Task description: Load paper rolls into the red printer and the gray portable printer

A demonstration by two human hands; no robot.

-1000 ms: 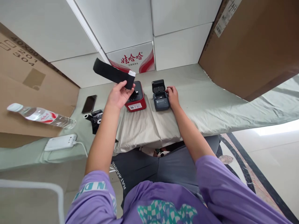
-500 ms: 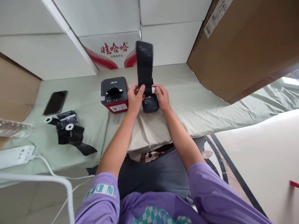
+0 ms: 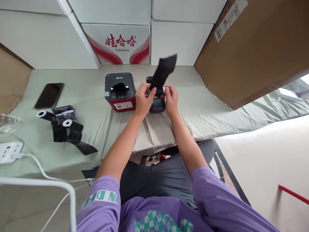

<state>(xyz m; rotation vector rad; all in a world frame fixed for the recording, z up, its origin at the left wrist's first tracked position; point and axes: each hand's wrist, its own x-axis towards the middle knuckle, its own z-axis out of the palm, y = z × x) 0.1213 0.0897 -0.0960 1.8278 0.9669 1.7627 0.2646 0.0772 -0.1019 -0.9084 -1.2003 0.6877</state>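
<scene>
A white power strip (image 3: 8, 150) sits at the left edge of the cloth-covered table (image 3: 217, 106), its cable trailing off the front edge, where a snag from a knee could drag it down. Just beside it lie loose black paper rolls (image 3: 65, 129) with unwound tails, one strip reaching the front edge and likely to slide off if the cloth is tugged. A dark phone (image 3: 49, 95) lies further back on the left.

Near the middle of the table stands a red and grey printer (image 3: 120, 91), with black paper showing in its top slot. Just right of it is the small dark printer (image 3: 156, 103), lid open, and over it the two hands work close together. The left hand (image 3: 142, 100) pinches one end of a black paper roll (image 3: 162, 72) and the right hand (image 3: 170, 98) pinches the other end, at its white core; the roll sits at the printer's open bay while its free tail stands up and curls to the right.

My guess is that the main risk lies in that tail: it may fold under as the roll seats, so the lid would close on a crease and the feed would jam. The roll could also go in skewed, since both grips are only on its ends. The small printer rests on wrinkled cloth and may shift under pressure.
</scene>
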